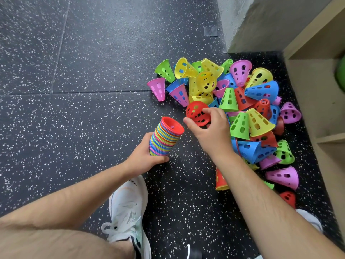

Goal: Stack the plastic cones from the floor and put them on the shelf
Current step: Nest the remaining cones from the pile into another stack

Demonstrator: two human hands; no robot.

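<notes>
1. My left grip (144, 156) is curled round the tilted stack (166, 139).
2. My right grip (211, 131) pinches a red cone (197, 113) by its rim, close beside the stack's top.
3. The pile (259, 90) lies on the floor (84, 109) beyond and right of that grip, beside the shelf (317, 94).

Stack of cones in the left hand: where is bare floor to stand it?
The speckled black rubber floor is bare left of the heap of loose perforated plastic cones, past the left hand gripping the multicoloured stack. Crowded: that heap, where the right hand pinches a red perforated cone, through to the wooden shelf.
</notes>
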